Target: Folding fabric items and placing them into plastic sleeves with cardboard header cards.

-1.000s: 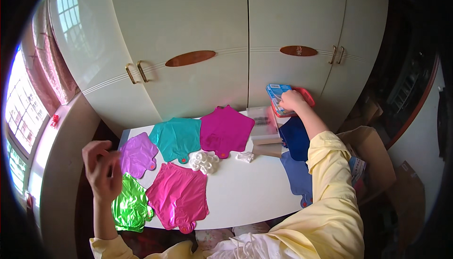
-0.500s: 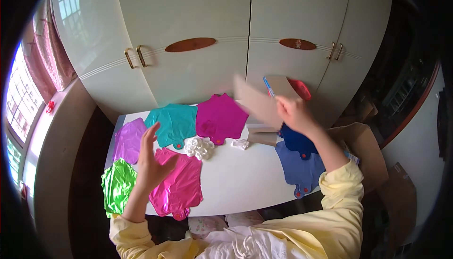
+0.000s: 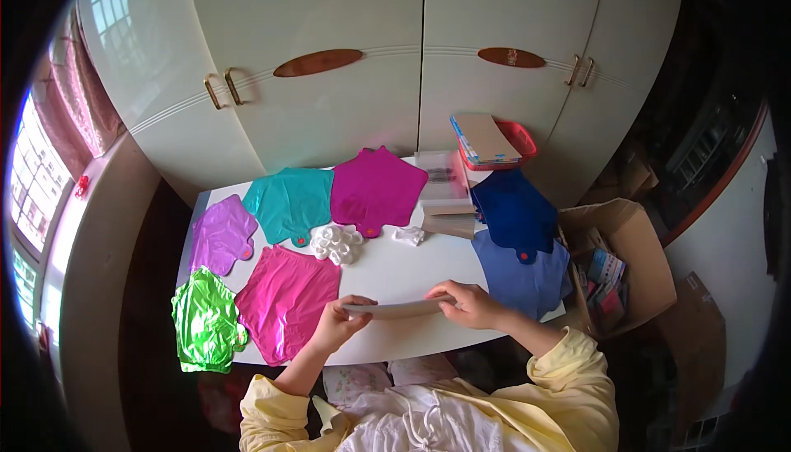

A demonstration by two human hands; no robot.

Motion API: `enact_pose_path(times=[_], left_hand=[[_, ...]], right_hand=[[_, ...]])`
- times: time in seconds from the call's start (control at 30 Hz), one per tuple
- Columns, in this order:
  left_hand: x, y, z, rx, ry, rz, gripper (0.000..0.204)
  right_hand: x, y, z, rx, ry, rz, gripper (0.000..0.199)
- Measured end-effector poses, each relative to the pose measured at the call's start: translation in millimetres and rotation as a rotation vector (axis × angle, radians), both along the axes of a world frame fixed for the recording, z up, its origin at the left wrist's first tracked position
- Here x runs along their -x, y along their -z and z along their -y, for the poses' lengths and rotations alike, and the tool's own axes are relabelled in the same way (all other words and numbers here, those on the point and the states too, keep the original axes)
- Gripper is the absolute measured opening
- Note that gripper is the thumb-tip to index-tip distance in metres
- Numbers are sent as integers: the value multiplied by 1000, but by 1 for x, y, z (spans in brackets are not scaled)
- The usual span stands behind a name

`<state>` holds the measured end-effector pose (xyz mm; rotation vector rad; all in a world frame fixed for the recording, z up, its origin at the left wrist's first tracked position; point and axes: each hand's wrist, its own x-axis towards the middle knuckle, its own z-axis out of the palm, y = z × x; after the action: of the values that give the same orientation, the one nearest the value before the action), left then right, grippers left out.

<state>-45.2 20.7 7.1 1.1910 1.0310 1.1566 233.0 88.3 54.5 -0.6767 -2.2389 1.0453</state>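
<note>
Low at the centre of the frame, you've got a thin, flat, pale grey card (image 3: 400,310) stretched between both hands, tilted nearly edge-on to the view, over the near part of the glossy white table (image 3: 412,271). Your left hand (image 3: 338,323) has its left end, fingers curled along the top edge; your right hand (image 3: 471,305) pinches the right end, so both are closed on it. Whether the card touches the tabletop, you can't tell from this angle.

Just beyond your left hand lies a shiny, hot-pink foil piece (image 3: 288,299), with a crinkled, bright green foil piece (image 3: 206,324) beside it at lower left. Look above those: a light purple sheet (image 3: 221,234), then a teal one (image 3: 290,202), then a magenta one (image 3: 376,188) towards the centre. Ahead of you sits a cluster of white rings (image 3: 336,243), with a small white bundle (image 3: 408,236) to its right. Over at right of centre, a dark blue piece (image 3: 517,213) overlaps a paler blue one (image 3: 519,275), near your right forearm.
</note>
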Motion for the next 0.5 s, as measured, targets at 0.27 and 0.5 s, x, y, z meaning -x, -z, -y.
enact_pose_path(times=[0.27, 0.5], left_hand=[[9, -3, 26, -207, -35, -462, 17], [-15, 0, 65, -205, -96, -299, 12]], right_hand=[[-25, -70, -133, -89, 265, 307, 43], [-91, -36, -260, -735, 574, 666, 48]])
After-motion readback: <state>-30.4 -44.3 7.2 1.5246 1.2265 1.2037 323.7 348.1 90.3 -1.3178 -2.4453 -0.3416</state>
